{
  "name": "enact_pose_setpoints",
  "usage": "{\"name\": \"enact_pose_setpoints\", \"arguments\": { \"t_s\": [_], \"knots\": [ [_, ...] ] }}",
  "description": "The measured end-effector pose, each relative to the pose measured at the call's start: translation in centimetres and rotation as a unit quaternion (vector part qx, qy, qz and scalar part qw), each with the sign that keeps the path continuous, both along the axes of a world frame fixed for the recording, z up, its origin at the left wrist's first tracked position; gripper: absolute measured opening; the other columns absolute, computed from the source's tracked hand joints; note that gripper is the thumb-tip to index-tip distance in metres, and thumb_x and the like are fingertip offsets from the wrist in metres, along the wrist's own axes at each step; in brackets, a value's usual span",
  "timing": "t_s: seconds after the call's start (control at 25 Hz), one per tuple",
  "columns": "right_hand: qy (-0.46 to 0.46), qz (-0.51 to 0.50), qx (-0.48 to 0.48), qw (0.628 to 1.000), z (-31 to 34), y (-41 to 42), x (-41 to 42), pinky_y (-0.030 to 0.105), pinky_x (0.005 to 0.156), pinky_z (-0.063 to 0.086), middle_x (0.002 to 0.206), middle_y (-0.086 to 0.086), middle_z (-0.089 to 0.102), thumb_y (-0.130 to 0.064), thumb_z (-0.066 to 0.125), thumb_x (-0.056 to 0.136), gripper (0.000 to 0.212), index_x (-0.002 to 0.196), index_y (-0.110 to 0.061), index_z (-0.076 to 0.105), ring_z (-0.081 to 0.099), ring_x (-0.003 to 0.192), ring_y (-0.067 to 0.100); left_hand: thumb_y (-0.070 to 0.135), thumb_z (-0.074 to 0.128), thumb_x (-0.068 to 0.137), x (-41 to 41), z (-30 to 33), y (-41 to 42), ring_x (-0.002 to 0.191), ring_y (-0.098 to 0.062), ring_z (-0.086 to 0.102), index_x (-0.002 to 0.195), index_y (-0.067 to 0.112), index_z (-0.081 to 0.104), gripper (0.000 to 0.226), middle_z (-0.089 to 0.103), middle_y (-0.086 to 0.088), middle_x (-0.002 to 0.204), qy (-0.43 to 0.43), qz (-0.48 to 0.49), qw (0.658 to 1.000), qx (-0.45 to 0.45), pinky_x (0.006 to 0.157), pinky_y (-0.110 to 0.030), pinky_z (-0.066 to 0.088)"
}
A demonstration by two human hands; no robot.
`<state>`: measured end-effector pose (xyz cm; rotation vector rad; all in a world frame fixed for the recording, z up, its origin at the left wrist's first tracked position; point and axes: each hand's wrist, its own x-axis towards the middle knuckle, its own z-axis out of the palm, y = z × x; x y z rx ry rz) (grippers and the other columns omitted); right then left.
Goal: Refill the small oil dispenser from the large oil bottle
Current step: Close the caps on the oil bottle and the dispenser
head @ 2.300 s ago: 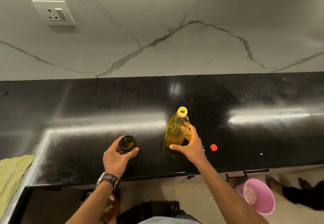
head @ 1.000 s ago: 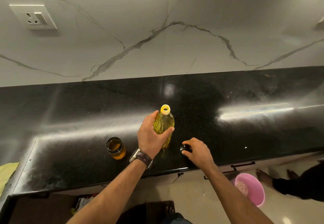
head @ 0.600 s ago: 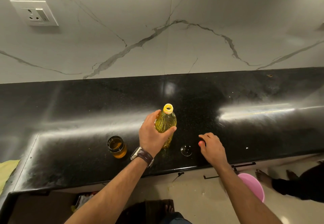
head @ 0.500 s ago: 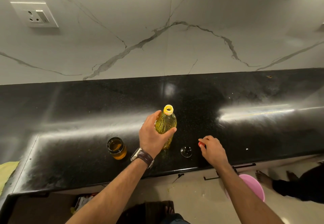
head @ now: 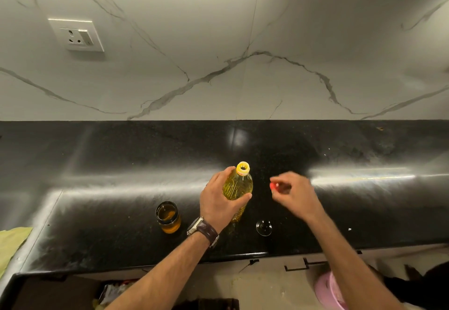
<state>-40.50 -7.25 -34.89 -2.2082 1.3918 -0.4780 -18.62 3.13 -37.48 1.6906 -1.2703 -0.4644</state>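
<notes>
The large oil bottle [head: 239, 185], clear plastic full of yellow oil with an uncapped yellow neck, stands upright on the black counter [head: 121, 164]. My left hand [head: 218, 200] is wrapped around its body. My right hand [head: 295, 195] hovers just right of the bottle, pinching the small red cap [head: 274, 185] between its fingertips. The small oil dispenser [head: 168, 217], a squat glass jar with amber oil in it and no lid on, stands left of my left wrist. A dark round lid [head: 263, 227] lies on the counter below my right hand.
A marble wall with a white socket [head: 76, 35] rises behind the counter. A green cloth [head: 11, 244] lies at the counter's left end. A pink bucket [head: 330, 290] stands on the floor at lower right, beside another person's foot [head: 413, 269].
My left hand left the dispenser and took the bottle from my right hand. My right hand set the dark lid down, picked up the red cap and lifted it beside the bottle.
</notes>
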Motion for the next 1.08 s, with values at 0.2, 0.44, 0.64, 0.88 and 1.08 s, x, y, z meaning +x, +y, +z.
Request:
{"name": "enact_pose_setpoints", "arguments": {
  "t_s": [0.2, 0.44, 0.64, 0.88, 1.08],
  "knots": [
    [-0.093, 0.186, -0.022, 0.978, 11.8, 0.0, 4.6, 0.021, 0.089, 0.059, 0.117, -0.009, 0.07, -0.008, 0.08, 0.086, 0.036, 0.121, -0.017, 0.076, 0.069, 0.107, 0.009, 0.056, 0.084, 0.073, -0.3, 0.0, -0.1, 0.113, -0.001, 0.058, 0.141, 0.033, 0.054, 0.078, 0.061, 0.015, 0.129, -0.009, 0.006, 1.0, 0.0, 0.094, -0.033, 0.058],
    [0.07, 0.293, -0.076, 0.951, 13.1, -0.6, 7.4, 0.024, 0.091, 0.059, 0.124, -0.007, 0.066, -0.021, 0.076, 0.093, 0.035, 0.128, -0.022, 0.072, 0.063, 0.107, 0.008, 0.061, 0.08, 0.073, 0.0, 0.0, 0.0, 0.112, -0.002, 0.059, 0.141, 0.032, 0.054, 0.078, 0.061, 0.017, 0.127, -0.008, -0.001, 1.0, 0.0, 0.094, -0.032, 0.057],
    [0.123, 0.296, -0.081, 0.944, 12.9, -0.5, 8.1, 0.019, 0.092, 0.054, 0.126, -0.006, 0.065, -0.02, 0.075, 0.095, 0.036, 0.13, -0.021, 0.071, 0.059, 0.105, 0.005, 0.063, 0.079, 0.074, 0.0, -0.1, -0.1, 0.113, 0.0, 0.058, 0.141, 0.034, 0.053, 0.078, 0.06, 0.019, 0.129, -0.014, 0.002, 1.0, 0.004, 0.095, -0.029, 0.056],
    [0.158, 0.311, -0.058, 0.936, 12.9, -0.6, 8.8, 0.028, 0.1, 0.056, 0.13, -0.007, 0.062, -0.019, 0.073, 0.096, 0.037, 0.132, -0.022, 0.069, 0.059, 0.113, 0.007, 0.061, 0.081, 0.073, -0.1, -0.1, -0.1, 0.114, 0.001, 0.057, 0.143, 0.035, 0.052, 0.08, 0.06, 0.018, 0.13, -0.017, 0.008, 1.0, 0.0, 0.096, -0.025, 0.055],
    [0.227, 0.258, -0.056, 0.938, 13.5, -0.5, 9.5, 0.024, 0.09, 0.057, 0.118, -0.004, 0.065, -0.045, 0.069, 0.096, 0.04, 0.127, -0.021, 0.068, 0.062, 0.101, 0.008, 0.064, 0.079, 0.074, 0.0, -0.3, -0.3, 0.112, 0.002, 0.057, 0.141, 0.036, 0.052, 0.077, 0.06, 0.019, 0.129, -0.024, 0.0, 1.0, -0.002, 0.095, -0.02, 0.052]
  ]
}}
